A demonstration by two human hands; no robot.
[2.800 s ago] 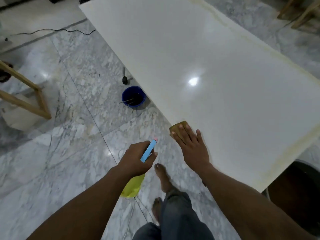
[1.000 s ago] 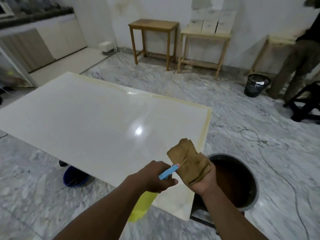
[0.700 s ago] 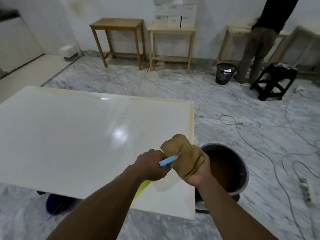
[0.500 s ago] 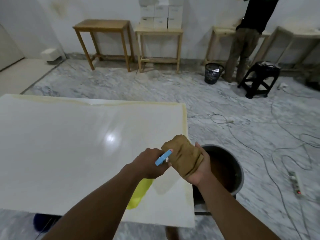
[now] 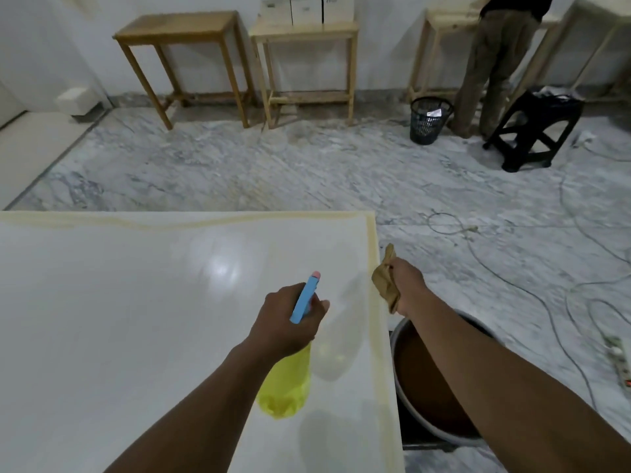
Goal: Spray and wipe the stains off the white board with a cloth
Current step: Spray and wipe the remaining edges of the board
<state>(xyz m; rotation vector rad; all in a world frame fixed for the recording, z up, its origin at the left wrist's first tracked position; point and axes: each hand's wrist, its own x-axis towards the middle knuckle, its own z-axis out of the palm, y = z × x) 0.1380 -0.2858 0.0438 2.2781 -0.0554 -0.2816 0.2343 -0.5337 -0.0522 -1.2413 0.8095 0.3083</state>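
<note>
Your left hand [image 5: 286, 322]: fingers wrapped round spray bottle [image 5: 286, 387], nozzle toward stained right edge of white board [image 5: 136, 319]. Right hand [image 5: 408, 285]: fingers grasp bunched cloth [image 5: 384, 289] beside that edge, judged ready for wiping.

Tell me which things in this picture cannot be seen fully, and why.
Head view:
- Spray bottle: neck and trigger hidden inside the left hand.
- Cloth: part bunched inside the right hand.
- White board: cut off by the left and bottom edges.
- Bucket: partly behind the right arm and the board.
</note>
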